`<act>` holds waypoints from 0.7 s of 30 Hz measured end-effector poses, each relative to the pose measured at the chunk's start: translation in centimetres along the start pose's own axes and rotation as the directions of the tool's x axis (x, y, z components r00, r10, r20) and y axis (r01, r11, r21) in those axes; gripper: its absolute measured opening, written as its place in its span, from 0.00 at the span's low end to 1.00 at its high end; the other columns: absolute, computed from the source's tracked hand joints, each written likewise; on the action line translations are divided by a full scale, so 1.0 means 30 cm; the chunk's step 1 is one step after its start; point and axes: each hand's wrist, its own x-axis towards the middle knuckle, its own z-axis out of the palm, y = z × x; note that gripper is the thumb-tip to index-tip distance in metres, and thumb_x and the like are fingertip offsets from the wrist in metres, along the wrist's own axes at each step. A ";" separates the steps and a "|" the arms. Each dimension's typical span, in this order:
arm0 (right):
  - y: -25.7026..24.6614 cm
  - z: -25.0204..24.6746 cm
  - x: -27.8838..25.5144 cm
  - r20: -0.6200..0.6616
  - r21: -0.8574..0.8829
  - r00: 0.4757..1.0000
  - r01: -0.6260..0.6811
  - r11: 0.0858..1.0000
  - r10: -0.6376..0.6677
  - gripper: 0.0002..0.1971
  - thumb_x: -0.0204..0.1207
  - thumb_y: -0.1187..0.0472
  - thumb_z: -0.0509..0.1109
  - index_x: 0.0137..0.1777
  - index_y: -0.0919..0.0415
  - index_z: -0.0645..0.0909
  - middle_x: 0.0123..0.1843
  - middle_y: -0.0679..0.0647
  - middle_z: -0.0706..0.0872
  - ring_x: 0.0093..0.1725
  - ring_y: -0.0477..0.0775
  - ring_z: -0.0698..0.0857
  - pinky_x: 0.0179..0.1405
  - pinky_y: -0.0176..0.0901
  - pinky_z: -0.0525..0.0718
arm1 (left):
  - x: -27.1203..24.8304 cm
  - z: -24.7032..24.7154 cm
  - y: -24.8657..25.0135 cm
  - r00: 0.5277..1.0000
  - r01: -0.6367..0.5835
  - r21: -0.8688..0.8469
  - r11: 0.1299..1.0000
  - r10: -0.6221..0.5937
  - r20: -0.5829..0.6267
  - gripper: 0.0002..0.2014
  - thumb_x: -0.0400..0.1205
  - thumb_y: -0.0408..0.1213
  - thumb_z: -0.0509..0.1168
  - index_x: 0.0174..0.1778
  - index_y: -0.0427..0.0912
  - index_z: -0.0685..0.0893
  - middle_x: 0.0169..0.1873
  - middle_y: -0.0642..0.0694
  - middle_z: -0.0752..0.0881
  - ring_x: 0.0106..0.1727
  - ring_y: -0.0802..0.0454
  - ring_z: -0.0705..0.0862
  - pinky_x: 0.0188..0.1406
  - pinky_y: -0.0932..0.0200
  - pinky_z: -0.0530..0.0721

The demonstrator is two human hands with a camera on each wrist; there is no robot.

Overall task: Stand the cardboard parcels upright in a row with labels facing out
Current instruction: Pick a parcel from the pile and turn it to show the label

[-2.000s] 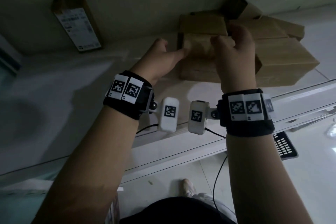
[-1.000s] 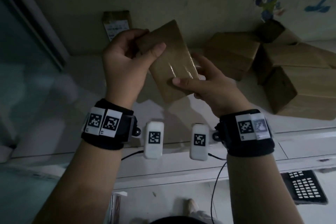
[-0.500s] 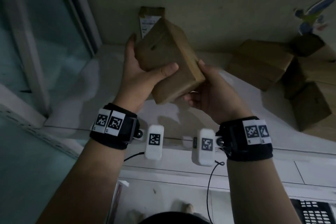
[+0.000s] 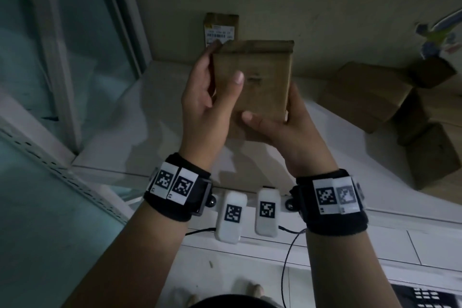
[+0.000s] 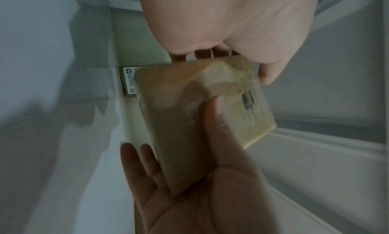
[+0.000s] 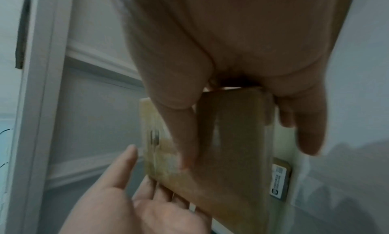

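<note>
Both hands hold one brown cardboard parcel (image 4: pixel 262 77) upright in the air above the white ledge (image 4: pixel 155 132). My left hand (image 4: pixel 210 87) grips its left edge with the thumb on the near face. My right hand (image 4: pixel 272 125) grips its lower right corner, thumb across the bottom. The near face is plain, with one small dark mark and no label showing. In the wrist views the parcel (image 5: pixel 168 112) (image 6: pixel 231 137) is blurred. Behind it, another parcel (image 4: pixel 221 30) (image 5: pixel 129 81) (image 6: pixel 277 179) stands against the wall with its white label facing out.
Several plain parcels (image 4: pixel 362 92) lie heaped on the ledge at the right. A glass door frame (image 4: pixel 62 57) runs along the left. On the floor at the lower right lies a keypad device (image 4: pixel 430 295). A black cable (image 4: pixel 287 257) hangs below my right wrist.
Both hands lifted the parcel from the heap and carried it left. It turned from tilted to upright, broad face towards me, and is now in front of the labelled parcel.
</note>
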 end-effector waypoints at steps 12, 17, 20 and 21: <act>-0.085 -0.066 -0.018 0.109 0.430 0.992 -0.100 0.897 0.058 0.30 0.77 0.71 0.59 0.79 0.51 0.78 0.67 0.55 0.85 0.67 0.61 0.83 0.61 0.69 0.87 | 0.039 -0.033 0.028 0.992 -0.045 -0.016 0.999 0.046 0.116 0.28 0.79 0.14 0.63 0.73 0.42 0.84 0.71 0.42 0.90 0.77 0.47 0.87 0.82 0.44 0.82; -0.070 -0.013 -0.020 0.060 0.468 0.992 -0.126 0.875 0.111 0.19 0.89 0.49 0.64 0.70 0.61 0.84 0.72 0.65 0.88 0.78 0.68 0.83 0.73 0.73 0.79 | 0.025 -0.031 0.046 0.968 -0.119 -0.075 0.990 0.132 0.215 0.18 0.80 0.15 0.64 0.56 0.38 0.91 0.56 0.44 0.97 0.69 0.44 0.92 0.76 0.44 0.86; -0.071 -0.026 -0.012 0.077 0.528 0.988 -0.155 0.835 0.135 0.25 0.91 0.45 0.61 0.76 0.61 0.84 0.75 0.62 0.88 0.79 0.65 0.83 0.80 0.73 0.75 | 0.010 -0.026 0.063 0.973 -0.108 -0.086 0.990 0.123 0.195 0.17 0.83 0.12 0.62 0.47 0.38 0.89 0.46 0.50 0.98 0.61 0.49 0.96 0.66 0.52 0.89; -0.071 -0.033 -0.011 0.091 0.568 0.986 -0.166 0.806 0.139 0.27 0.91 0.45 0.62 0.81 0.64 0.80 0.78 0.63 0.85 0.81 0.65 0.82 0.82 0.75 0.73 | 0.007 -0.019 0.070 0.977 -0.117 -0.086 0.989 0.130 0.170 0.17 0.84 0.12 0.63 0.47 0.38 0.88 0.48 0.49 0.98 0.60 0.49 0.96 0.65 0.52 0.90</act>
